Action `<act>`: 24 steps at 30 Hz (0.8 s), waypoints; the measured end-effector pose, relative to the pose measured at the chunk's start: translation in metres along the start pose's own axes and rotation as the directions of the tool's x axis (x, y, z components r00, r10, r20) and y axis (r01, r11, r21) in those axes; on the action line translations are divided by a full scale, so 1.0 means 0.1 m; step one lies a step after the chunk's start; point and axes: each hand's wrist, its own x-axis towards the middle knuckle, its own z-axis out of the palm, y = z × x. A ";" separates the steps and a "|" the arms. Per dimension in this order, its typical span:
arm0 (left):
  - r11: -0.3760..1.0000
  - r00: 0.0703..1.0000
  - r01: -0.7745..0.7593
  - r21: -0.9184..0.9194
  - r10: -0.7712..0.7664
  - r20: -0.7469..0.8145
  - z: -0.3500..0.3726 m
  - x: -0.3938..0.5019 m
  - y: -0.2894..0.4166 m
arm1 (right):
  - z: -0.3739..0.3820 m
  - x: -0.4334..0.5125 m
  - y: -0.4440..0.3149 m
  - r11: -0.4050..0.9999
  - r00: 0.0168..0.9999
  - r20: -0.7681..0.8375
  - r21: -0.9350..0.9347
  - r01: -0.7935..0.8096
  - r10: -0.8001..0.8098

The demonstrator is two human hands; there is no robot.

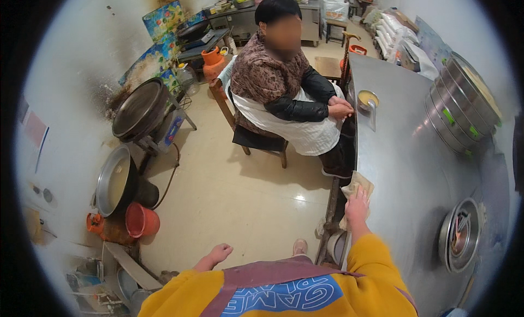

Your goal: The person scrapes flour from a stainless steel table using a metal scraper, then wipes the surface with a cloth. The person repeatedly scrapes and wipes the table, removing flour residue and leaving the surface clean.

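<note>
My right hand [357,208] presses a beige cloth [359,185] onto the near left edge of a stainless steel table [403,169]. Part of the cloth hangs over that edge. Low above the tiled floor, my left hand [221,253] hangs by my side with its fingers curled in and nothing seen in it. Further along the same edge stands a small metal bowl [368,100] of yellow liquid, with a ladle [372,116] resting in it. Nested steel basins [446,239] holding utensils sit at the table's right side.
A seated person [266,71] in a white apron is beside the table's far left part. Stacked steel steamers [458,108] stand on its right. Along the left wall are a round griddle [139,108], a large wok [102,186], a red bucket [143,220] and a gas cylinder [114,231].
</note>
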 end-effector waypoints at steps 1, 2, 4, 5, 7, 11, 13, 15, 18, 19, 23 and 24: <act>0.999 0.999 -0.029 0.015 0.029 0.017 -0.05 0.04 -0.05 | -0.02 -0.24 0.00 0.999 1.000 -0.020 0.044 -0.011 0.012; 0.996 0.997 -0.067 0.056 0.065 0.035 -0.10 0.07 -0.12 | -0.04 -0.51 0.00 0.998 1.000 -0.019 0.053 -0.019 0.020; 0.988 0.992 -0.114 0.106 0.108 0.067 -0.20 0.17 -0.23 | -0.06 -1.02 -0.04 0.999 0.998 -0.053 0.040 -0.027 0.029; 0.980 0.989 -0.134 0.145 0.125 0.074 -0.24 0.21 -0.29 | -0.08 -1.31 -0.08 0.999 0.996 -0.083 0.016 -0.031 0.033; 0.964 0.983 -0.174 0.203 0.158 0.091 -0.32 0.28 -0.43 | -0.13 -1.89 -0.13 0.998 0.995 -0.083 -0.011 -0.057 0.056; 0.928 0.968 -0.236 0.289 0.197 0.157 -0.40 0.35 -0.67 | -0.25 -3.01 -0.22 0.993 0.992 -0.038 0.007 -0.122 0.122; 0.918 0.970 -0.219 0.331 0.169 0.172 -0.41 0.35 -0.75 | -0.28 -3.54 -0.27 0.988 0.988 -0.035 0.015 -0.153 0.153; 0.900 0.958 -0.266 0.346 0.209 0.194 -0.42 0.35 -0.77 | -0.31 -3.99 -0.31 0.983 0.982 -0.042 -0.001 -0.184 0.183; 0.880 0.937 -0.341 0.330 0.287 0.201 -0.36 0.34 -0.71 | -0.34 -4.52 -0.35 0.969 0.969 0.001 -0.014 -0.245 0.245; 0.878 0.930 -0.359 0.316 0.309 0.198 -0.32 0.33 -0.69 | -0.36 -4.64 -0.37 0.972 0.972 -0.019 -0.003 -0.236 0.236; 0.858 0.906 -0.409 0.311 0.341 0.251 -0.12 0.20 -0.60 | -0.51 -5.11 -0.40 0.969 0.968 0.043 -0.031 -0.246 0.248; 0.851 0.902 -0.415 0.321 0.340 0.266 -0.07 0.15 -0.58 | -0.54 -5.23 -0.39 0.967 0.965 0.073 -0.033 -0.251 0.253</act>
